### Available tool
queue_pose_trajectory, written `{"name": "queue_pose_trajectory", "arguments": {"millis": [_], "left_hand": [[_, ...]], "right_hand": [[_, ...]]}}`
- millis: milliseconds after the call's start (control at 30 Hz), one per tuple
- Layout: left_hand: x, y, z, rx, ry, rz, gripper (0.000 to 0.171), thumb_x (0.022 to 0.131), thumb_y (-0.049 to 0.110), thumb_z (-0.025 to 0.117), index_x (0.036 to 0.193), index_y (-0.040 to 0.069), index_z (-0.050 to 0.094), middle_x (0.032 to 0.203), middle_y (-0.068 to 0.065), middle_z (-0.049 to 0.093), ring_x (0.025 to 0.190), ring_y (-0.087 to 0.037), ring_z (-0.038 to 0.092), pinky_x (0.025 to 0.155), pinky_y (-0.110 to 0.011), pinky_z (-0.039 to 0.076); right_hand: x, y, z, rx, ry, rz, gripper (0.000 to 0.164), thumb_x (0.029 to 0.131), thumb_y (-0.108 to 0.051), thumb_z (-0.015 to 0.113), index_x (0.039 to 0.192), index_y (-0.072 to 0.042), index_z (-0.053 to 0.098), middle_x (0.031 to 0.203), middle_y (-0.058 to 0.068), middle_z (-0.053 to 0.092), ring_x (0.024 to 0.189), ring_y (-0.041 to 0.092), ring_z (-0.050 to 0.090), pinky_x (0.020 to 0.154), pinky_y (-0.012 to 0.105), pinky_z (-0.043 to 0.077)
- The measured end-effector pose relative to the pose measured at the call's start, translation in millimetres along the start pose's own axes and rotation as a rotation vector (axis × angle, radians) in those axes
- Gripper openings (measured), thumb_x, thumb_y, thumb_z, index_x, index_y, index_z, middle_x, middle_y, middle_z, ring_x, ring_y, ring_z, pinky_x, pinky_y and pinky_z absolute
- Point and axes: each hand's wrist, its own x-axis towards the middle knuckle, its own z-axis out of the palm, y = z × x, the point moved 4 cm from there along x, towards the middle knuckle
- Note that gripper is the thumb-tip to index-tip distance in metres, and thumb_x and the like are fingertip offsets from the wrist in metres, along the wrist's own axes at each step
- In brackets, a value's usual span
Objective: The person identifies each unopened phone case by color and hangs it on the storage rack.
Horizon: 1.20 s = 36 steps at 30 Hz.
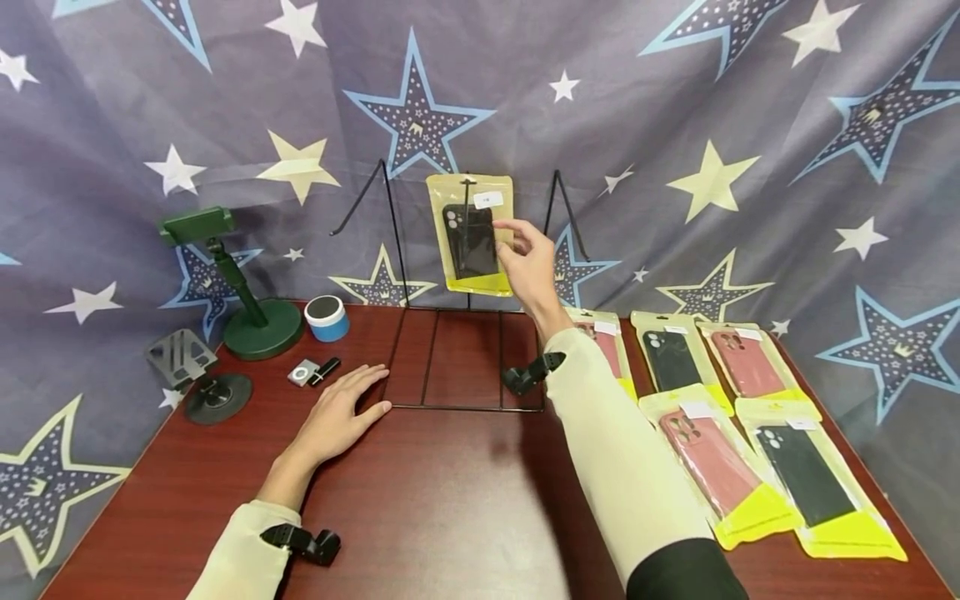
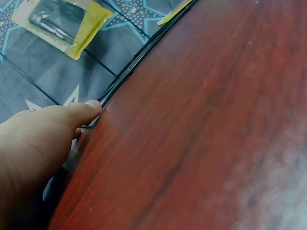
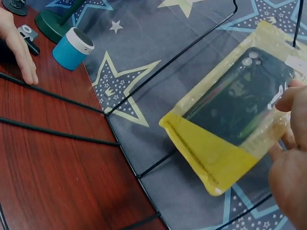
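A black phone case in a clear-and-yellow pouch (image 1: pixel 459 279) hangs upright at the middle prong of a black wire display rack (image 1: pixel 465 407). My right hand (image 1: pixel 531 265) pinches the pouch's right edge between thumb and fingers. In the right wrist view, a fingertip overlaps the front of the pouch near the case (image 3: pixel 230 100). My left hand (image 1: pixel 339 418) lies palm down at the left front corner of the rack's base, fingers extended. The left wrist view has its thumb (image 2: pixel 86 112) against the wire.
On the right lie several pouched phone cases, pink (image 1: pixel 708 458) and black (image 1: pixel 806 475). A green phone stand (image 1: pixel 262 329), a blue-and-white cylinder (image 1: pixel 327 321), a grey stand (image 1: pixel 219 400) and small gadgets (image 1: pixel 303 372) occupy the left. A star-printed curtain (image 1: pixel 510 100) hangs behind the table.
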Motion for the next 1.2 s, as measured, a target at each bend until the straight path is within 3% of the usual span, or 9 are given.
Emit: {"name": "queue_pose_trajectory", "arguments": {"millis": [100,167,300,467,600,900,967,1133,1200], "left_hand": [[-0.6,0.5,-0.1,0.001,-0.003,-0.002,0.059,0.100,0.036,0.069,0.151,0.010,0.054,0.158,-0.017,0.050,0.151,-0.042,0.038,0.115,-0.070,0.032],[-0.6,0.5,-0.2,-0.001,-0.002,-0.001,0.059,0.100,0.036,0.069,0.151,0.010,0.054,0.158,-0.017,0.050,0.151,-0.042,0.038,0.115,-0.070,0.031],[-0.7,-0.2,-1.1,-0.002,0.008,0.001,0.059,0.100,0.035,0.069,0.150,0.010,0.054,0.158,-0.016,0.050,0.151,-0.041,0.038,0.116,-0.069,0.031],[-1.1,-1.0,-1.5,0.005,0.013,-0.001,0.058,0.099,0.034,0.069,0.150,0.009,0.054,0.157,-0.017,0.051,0.151,-0.042,0.039,0.115,-0.069,0.032],[-0.7,-0.2,-0.4,-0.002,0.008,0.000,0.058,0.099,0.035,0.070,0.149,0.009,0.055,0.157,-0.016,0.051,0.151,-0.042,0.039,0.115,-0.069,0.032],[-3.5,-4.3,0.7,0.011,0.026,-0.010,0.057,0.099,0.034,0.070,0.148,0.010,0.056,0.156,-0.017,0.052,0.150,-0.042,0.040,0.113,-0.070,0.033],[-3.3,-4.1,0.9,0.006,0.022,-0.010,0.057,0.099,0.034,0.070,0.149,0.010,0.056,0.156,-0.018,0.051,0.150,-0.042,0.039,0.114,-0.070,0.032],[-0.5,-1.6,1.8,-0.003,0.012,-0.004,0.058,0.099,0.034,0.069,0.149,0.010,0.055,0.157,-0.018,0.050,0.150,-0.043,0.039,0.114,-0.070,0.032],[0.9,-0.3,1.7,-0.003,0.012,0.000,0.058,0.099,0.034,0.069,0.149,0.010,0.055,0.157,-0.019,0.050,0.150,-0.043,0.039,0.113,-0.070,0.032]], "right_hand": [[-3,6,-8,0.010,-0.016,-0.005,0.034,0.091,0.009,0.063,0.122,0.000,0.073,0.118,0.023,0.074,0.100,0.022,0.072,0.092,0.026,0.055],[-6,9,-15,0.022,-0.039,-0.013,0.034,0.091,0.011,0.061,0.124,0.005,0.070,0.123,0.028,0.071,0.113,0.035,0.071,0.103,0.035,0.054],[-14,14,-30,0.013,-0.096,0.001,0.033,0.093,0.014,0.058,0.125,0.014,0.065,0.124,0.038,0.066,0.118,0.050,0.064,0.105,0.038,0.053],[-38,23,-64,-0.066,-0.175,0.039,0.031,0.095,0.007,0.064,0.125,0.007,0.069,0.120,0.027,0.073,0.111,0.030,0.071,0.093,0.018,0.054],[-64,29,-101,-0.125,-0.220,0.058,0.029,0.094,0.005,0.066,0.123,0.004,0.071,0.115,0.017,0.076,0.104,0.012,0.071,0.092,0.016,0.054],[-111,38,-180,-0.309,-0.291,0.083,0.028,0.098,-0.005,0.067,0.125,0.001,0.070,0.119,0.023,0.073,0.104,0.011,0.072,0.090,0.013,0.053],[-119,38,-198,-0.359,-0.291,0.085,0.027,0.099,-0.007,0.067,0.125,-0.001,0.070,0.117,0.014,0.075,0.103,0.008,0.071,0.088,0.011,0.052],[-140,35,-238,-0.441,-0.301,0.111,0.027,0.100,-0.007,0.067,0.126,-0.003,0.069,0.109,-0.021,0.071,0.100,0.001,0.069,0.084,0.011,0.052],[-148,34,-253,-0.483,-0.300,0.118,0.027,0.100,-0.008,0.067,0.126,-0.003,0.069,0.108,-0.025,0.069,0.099,0.002,0.070,0.082,0.011,0.053]]}}
